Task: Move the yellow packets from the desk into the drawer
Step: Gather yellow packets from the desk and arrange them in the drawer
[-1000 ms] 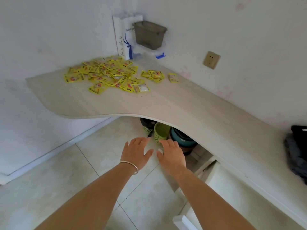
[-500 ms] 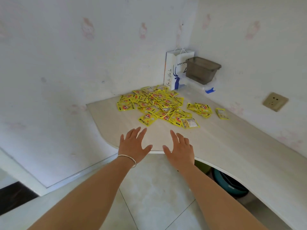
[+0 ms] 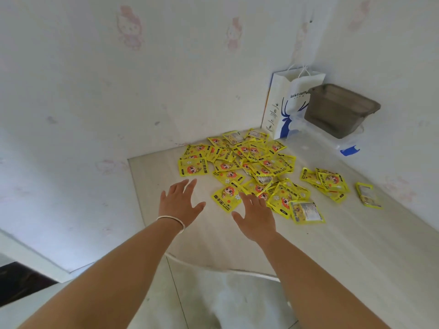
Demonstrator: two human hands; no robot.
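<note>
Several yellow packets (image 3: pixel 247 167) lie in a loose heap on the pale wooden desk (image 3: pixel 332 245), near the corner of the walls. A smaller cluster of packets (image 3: pixel 325 181) and one lone packet (image 3: pixel 368 194) lie to the right of the heap. My left hand (image 3: pixel 179 203), with a bracelet at the wrist, hovers flat with fingers spread just left of the heap's near edge. My right hand (image 3: pixel 256 216) is spread too, its fingertips over the nearest packet (image 3: pixel 225 198). Neither hand holds anything. The drawer is out of view.
A white paper bag (image 3: pixel 285 108) with a blue deer stands in the desk's corner. Beside it a grey plastic box (image 3: pixel 339 110) sits on a clear container (image 3: pixel 332 143). Walls close the desk on the left and back. The desk's curved front edge (image 3: pixel 213 269) overhangs tiled floor.
Both hands have moved forward from the desk's front edge to the near side of the packet heap. The view has closed in on the desk corner.
</note>
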